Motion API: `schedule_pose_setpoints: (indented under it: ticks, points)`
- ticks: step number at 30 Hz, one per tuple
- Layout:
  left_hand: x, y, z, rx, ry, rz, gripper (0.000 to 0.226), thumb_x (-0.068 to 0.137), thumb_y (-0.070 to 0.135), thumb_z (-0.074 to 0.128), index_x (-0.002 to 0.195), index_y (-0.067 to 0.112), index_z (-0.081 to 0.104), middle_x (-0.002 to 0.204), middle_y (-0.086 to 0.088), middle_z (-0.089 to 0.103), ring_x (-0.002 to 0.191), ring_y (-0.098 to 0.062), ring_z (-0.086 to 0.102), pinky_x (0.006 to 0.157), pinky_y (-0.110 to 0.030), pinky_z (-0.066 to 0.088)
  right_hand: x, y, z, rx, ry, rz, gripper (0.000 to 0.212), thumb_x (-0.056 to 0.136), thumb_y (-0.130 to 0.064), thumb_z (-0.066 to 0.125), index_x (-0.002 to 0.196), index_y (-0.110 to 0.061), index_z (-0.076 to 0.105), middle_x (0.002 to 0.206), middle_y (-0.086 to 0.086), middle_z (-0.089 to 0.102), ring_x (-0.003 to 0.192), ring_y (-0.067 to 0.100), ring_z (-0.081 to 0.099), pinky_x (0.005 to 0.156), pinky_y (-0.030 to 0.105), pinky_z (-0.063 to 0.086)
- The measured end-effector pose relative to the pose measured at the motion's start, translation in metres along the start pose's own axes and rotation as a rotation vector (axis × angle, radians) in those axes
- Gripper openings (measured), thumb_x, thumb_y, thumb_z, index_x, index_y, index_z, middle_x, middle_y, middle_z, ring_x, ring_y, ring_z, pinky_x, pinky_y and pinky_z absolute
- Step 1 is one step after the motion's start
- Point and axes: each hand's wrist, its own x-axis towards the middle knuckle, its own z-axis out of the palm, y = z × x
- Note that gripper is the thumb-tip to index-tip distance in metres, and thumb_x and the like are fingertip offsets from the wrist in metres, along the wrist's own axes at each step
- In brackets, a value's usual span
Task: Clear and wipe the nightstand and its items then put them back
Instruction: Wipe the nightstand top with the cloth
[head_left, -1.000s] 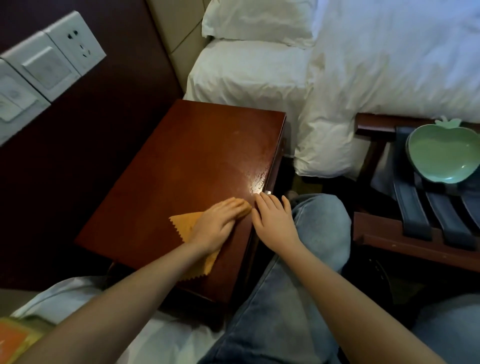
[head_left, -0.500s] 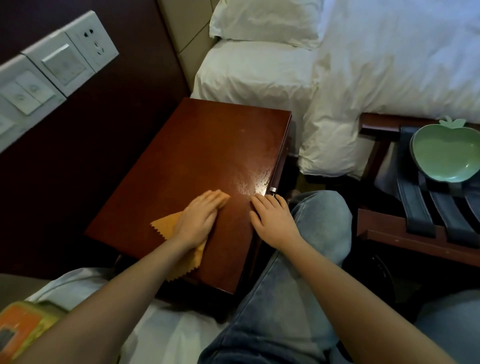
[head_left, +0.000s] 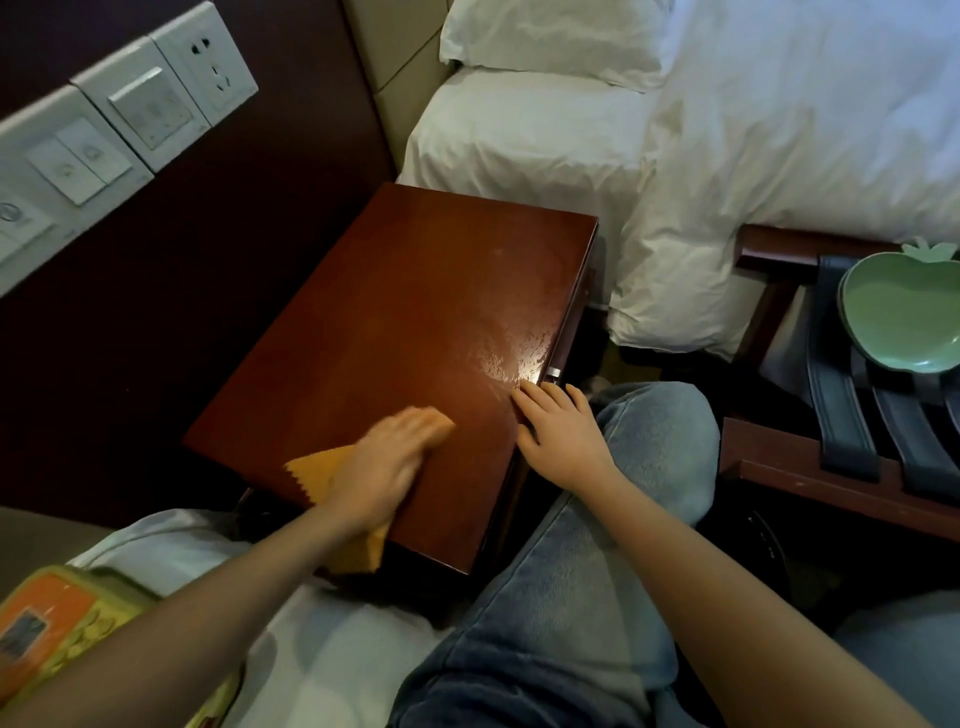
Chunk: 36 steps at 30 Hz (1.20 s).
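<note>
Fingers (head_left: 423, 423) of the left hand (head_left: 387, 460) lie straight and close together, pressing an orange cloth (head_left: 317, 467) with a zigzag edge flat onto the near part of the nightstand (head_left: 415, 312). Nothing is gripped, and one corner of the cloth hangs over the near edge. The right hand (head_left: 563, 423) rests flat on the nightstand's front edge, fingers relaxed and holding nothing, just beside a wet, shiny patch (head_left: 511, 358) on the red-brown top. A knee in blue jeans (head_left: 660, 447) sits below that wrist. Off to the right, a green apple-shaped dish (head_left: 904, 317) sits on the straps of a wooden luggage rack (head_left: 795, 473). White switch and socket plates (head_left: 156, 98) on the wall carry small symbols I can't read. The print on the orange and yellow packet (head_left: 57, 618) at lower left is too blurred to make out.
</note>
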Motion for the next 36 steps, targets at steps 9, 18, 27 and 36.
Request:
schedule_pose_setpoints:
  ticks: [9, 18, 27, 36]
  points:
    - [0.026, 0.037, 0.014, 0.043, 0.113, -0.137, 0.048, 0.097, 0.011, 0.033, 0.142, 0.026, 0.035, 0.150, 0.004, 0.031, 0.141, -0.016, 0.021, 0.117, -0.033, 0.015, -0.002, 0.002, -0.001, -0.044, -0.057, 0.058, 0.050, 0.099, -0.037, 0.025, 0.148, -0.028, 0.016, 0.157, -0.002, 0.010, 0.145, 0.019, 0.004, 0.115, 0.041, -0.004]
    - [0.000, -0.003, -0.003, -0.038, 0.090, -0.218, 0.043, 0.101, 0.022, 0.027, 0.143, 0.029, 0.032, 0.150, 0.009, 0.026, 0.141, -0.012, 0.018, 0.117, -0.034, 0.015, -0.008, 0.002, -0.002, -0.037, -0.088, 0.065, 0.054, 0.099, -0.034, 0.027, 0.149, -0.029, 0.009, 0.158, -0.002, 0.002, 0.145, 0.018, 0.001, 0.116, 0.039, -0.005]
    - [0.017, 0.069, 0.025, -0.013, 0.058, 0.010, 0.047, 0.098, 0.014, 0.034, 0.143, 0.027, 0.033, 0.150, 0.009, 0.030, 0.141, -0.012, 0.018, 0.116, -0.026, 0.006, -0.010, -0.004, 0.001, -0.067, -0.045, 0.028, 0.057, 0.096, -0.029, 0.033, 0.149, -0.021, 0.014, 0.157, 0.004, 0.009, 0.144, 0.019, 0.008, 0.116, 0.039, -0.003]
    - [0.071, 0.045, -0.016, -0.525, 0.269, -0.779, 0.034, 0.094, 0.008, 0.043, 0.123, 0.022, 0.054, 0.130, 0.000, 0.052, 0.116, -0.026, 0.050, 0.092, -0.039, 0.045, -0.010, -0.019, -0.007, 0.340, 0.175, 0.108, 0.036, 0.093, -0.024, 0.045, 0.127, -0.021, 0.055, 0.133, -0.006, 0.053, 0.129, 0.012, 0.039, 0.114, 0.039, 0.006]
